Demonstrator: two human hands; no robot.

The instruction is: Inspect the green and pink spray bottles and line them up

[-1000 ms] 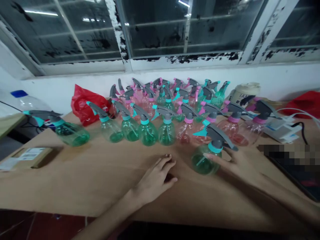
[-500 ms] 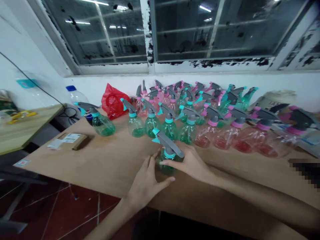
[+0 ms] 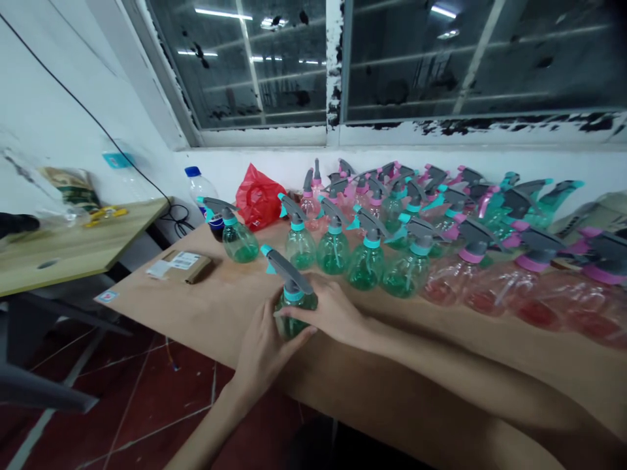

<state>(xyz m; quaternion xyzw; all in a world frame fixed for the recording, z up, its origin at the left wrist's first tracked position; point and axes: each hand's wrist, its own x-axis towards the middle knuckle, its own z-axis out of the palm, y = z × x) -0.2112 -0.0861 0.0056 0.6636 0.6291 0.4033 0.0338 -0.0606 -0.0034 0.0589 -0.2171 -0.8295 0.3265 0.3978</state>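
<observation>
A green spray bottle [image 3: 298, 307] with a grey head, turquoise collar and turquoise nozzle stands upright at the near side of the table, nozzle toward the left. My right hand [image 3: 336, 312] grips it from the right, thumb across the front of its body. From the left, my left hand [image 3: 262, 349] closes around it, its thumb low at the front. Their far fingers are partly hidden behind the bottle. Just behind is a row of green spray bottles [image 3: 366, 266], continuing to the right with pink-collared spray bottles [image 3: 450, 277].
Several more spray bottles crowd the back by the wall. A lone green spray bottle [image 3: 241, 243] stands left of the row, near a red plastic bag [image 3: 259, 199]. A flat cardboard packet [image 3: 183, 266] lies on the left of the table [image 3: 161, 300]. A wooden side table [image 3: 88, 241] adjoins.
The view has swung left. My left hand has closed in on the bottle, its thumb now against the front. My right hand keeps its grip.
</observation>
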